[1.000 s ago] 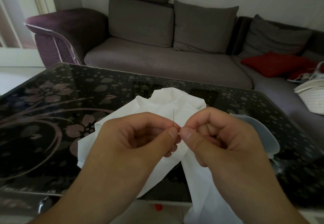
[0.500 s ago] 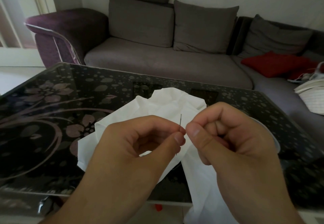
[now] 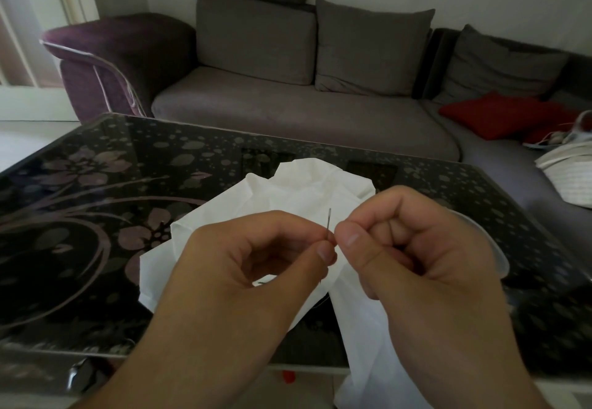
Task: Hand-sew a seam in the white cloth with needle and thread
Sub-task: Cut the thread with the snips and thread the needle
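A crumpled white cloth (image 3: 307,191) lies on the dark glass table (image 3: 96,216) and hangs over its near edge. My left hand (image 3: 250,267) pinches a thin needle (image 3: 328,226) between thumb and forefinger, the needle standing almost upright above the cloth. My right hand (image 3: 413,248) is curled right beside it, thumb and forefinger tips meeting close to the needle; the thread they appear to pinch is too fine to make out there. A faint dark thread (image 3: 322,293) trails below the left thumb.
A grey and purple corner sofa (image 3: 288,110) stands behind the table, with a red cushion (image 3: 499,117) and a pale bundle (image 3: 570,175) on its right part. A pale rounded object (image 3: 493,248) shows behind my right hand. Something small and red (image 3: 290,376) lies under the table edge.
My right hand has drawn back slightly to the right from the left hand. The needle has tilted a little to the right and its top now stands free above the fingers.
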The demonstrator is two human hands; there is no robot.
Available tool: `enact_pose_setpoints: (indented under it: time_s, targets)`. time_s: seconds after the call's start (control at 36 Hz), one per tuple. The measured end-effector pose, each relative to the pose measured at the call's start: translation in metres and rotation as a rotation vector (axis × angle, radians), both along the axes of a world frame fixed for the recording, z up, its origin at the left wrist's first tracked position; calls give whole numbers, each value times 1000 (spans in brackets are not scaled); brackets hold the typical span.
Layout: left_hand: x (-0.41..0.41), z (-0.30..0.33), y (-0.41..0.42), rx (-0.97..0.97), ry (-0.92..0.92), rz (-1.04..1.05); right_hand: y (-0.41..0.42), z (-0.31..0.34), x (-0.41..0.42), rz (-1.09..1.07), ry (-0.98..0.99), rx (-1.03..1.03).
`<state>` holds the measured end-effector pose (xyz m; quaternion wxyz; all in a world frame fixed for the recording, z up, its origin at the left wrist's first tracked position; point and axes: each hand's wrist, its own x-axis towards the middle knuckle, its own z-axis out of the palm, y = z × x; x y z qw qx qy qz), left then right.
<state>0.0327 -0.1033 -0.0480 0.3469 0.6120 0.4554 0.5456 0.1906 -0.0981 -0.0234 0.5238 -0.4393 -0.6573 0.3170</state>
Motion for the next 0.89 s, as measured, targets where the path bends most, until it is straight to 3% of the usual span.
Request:
enact_pose_setpoints:
  time_s: [0.56,0.89]
  targets:
    - [1,-1,-1,14,-20,-32,0,-2,0,3,20,0]
    - [0,-5,0,24,64,2,-2,-2,-2,-17,22,-7]
